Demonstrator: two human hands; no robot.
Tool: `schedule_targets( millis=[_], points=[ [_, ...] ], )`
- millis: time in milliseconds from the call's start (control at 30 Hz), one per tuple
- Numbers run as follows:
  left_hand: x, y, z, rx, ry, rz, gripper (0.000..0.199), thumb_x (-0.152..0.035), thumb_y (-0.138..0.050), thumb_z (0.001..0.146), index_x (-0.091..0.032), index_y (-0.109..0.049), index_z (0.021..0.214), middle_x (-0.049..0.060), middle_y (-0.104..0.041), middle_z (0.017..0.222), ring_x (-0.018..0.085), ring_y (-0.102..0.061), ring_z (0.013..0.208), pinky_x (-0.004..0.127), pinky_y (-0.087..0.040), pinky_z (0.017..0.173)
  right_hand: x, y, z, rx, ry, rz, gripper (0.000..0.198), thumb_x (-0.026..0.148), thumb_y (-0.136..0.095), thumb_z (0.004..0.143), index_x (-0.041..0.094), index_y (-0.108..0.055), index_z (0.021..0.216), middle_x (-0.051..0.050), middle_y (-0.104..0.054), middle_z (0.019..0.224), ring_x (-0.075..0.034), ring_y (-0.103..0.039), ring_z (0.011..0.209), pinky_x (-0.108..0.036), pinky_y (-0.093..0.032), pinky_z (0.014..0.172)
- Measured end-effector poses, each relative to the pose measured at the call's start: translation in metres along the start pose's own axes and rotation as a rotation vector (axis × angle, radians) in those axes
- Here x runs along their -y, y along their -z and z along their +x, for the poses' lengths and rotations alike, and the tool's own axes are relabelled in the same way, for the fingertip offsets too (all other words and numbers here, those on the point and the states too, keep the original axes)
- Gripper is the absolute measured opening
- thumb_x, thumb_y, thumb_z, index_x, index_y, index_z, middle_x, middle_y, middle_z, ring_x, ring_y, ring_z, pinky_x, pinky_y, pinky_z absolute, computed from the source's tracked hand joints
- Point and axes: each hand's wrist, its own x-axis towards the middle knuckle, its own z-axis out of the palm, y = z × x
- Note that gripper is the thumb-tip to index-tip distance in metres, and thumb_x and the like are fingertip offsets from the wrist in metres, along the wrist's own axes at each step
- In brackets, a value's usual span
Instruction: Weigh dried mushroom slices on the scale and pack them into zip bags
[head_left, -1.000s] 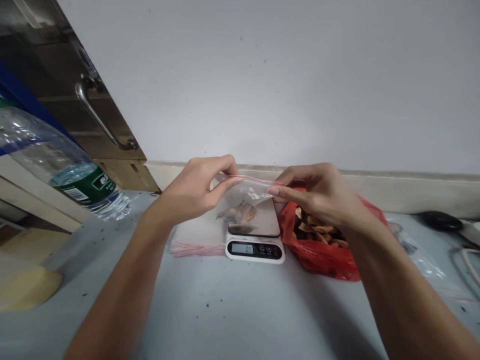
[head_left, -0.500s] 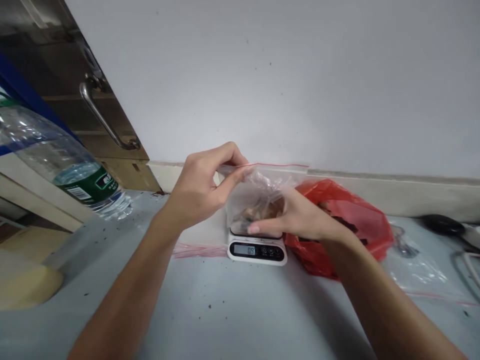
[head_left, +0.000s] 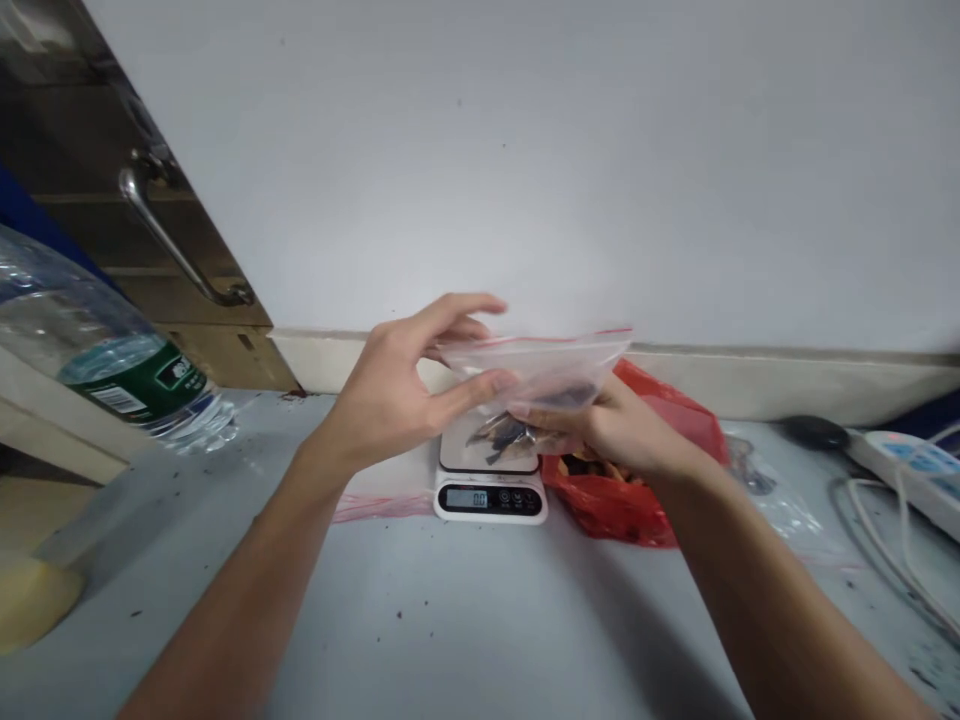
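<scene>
A clear zip-lock bag [head_left: 551,372] with a red strip along its top hangs over a small white digital scale [head_left: 491,500]. Brown and dark dried pieces [head_left: 510,436] show at the bag's bottom, and the scale's display reads 0.0. My left hand [head_left: 409,385] is at the bag's left side, thumb across its front, some fingers behind the top edge and the index finger raised off it. My right hand [head_left: 615,420] grips the bag's lower right, thumb in front; its other fingers are mostly hidden behind the plastic.
An open red plastic bag [head_left: 630,505] of dark pieces sits right of the scale. Flat clear bags [head_left: 382,505] lie left of it. A large water bottle [head_left: 127,360] is at far left. A power strip [head_left: 915,470] with cables lies at right; a white wall [head_left: 525,180] stands behind.
The zip-lock bag has been lifted off the scale and tilted, and the display has gone from 0.9 to 0.0. My left index finger has come away from the bag's edge.
</scene>
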Motion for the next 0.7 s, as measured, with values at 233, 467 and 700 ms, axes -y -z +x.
schedule_targets(
  millis=[233,467,700],
  points=[
    [-0.008,-0.018,0.000,0.029,0.005,0.040,0.037,-0.040,-0.064,0.098,-0.024,-0.064,0.132,0.007,-0.075,0.115,0.019,-0.072,0.098,0.031,-0.061,0.087,-0.003,0.066,-0.044,-0.372,0.117,-0.037,0.057,0.059,-0.079,0.078,0.031,-0.066,0.126,-0.005,-0.082,0.106,-0.028,-0.078,0.098,-0.037,-0.063,0.072],
    [-0.026,-0.053,-0.004,0.295,-0.086,0.067,0.028,-0.040,-0.061,0.100,-0.024,-0.071,0.121,0.004,-0.078,0.113,0.019,-0.073,0.094,0.031,-0.060,0.088,-0.016,0.130,-0.108,-0.595,-0.060,-0.091,0.038,0.050,-0.088,0.071,0.023,-0.069,0.090,-0.012,-0.081,0.101,-0.022,-0.076,0.073,-0.028,-0.056,0.051],
    [-0.043,-0.097,-0.003,0.451,-0.118,0.035,0.028,-0.034,-0.058,0.103,-0.023,-0.069,0.127,0.005,-0.076,0.121,0.020,-0.073,0.104,0.031,-0.059,0.089,-0.011,0.167,-0.122,-0.546,-0.140,-0.383,0.009,0.028,-0.083,0.069,0.020,-0.081,0.072,-0.011,-0.076,0.067,-0.021,-0.070,0.058,-0.036,-0.057,0.058]
  ],
)
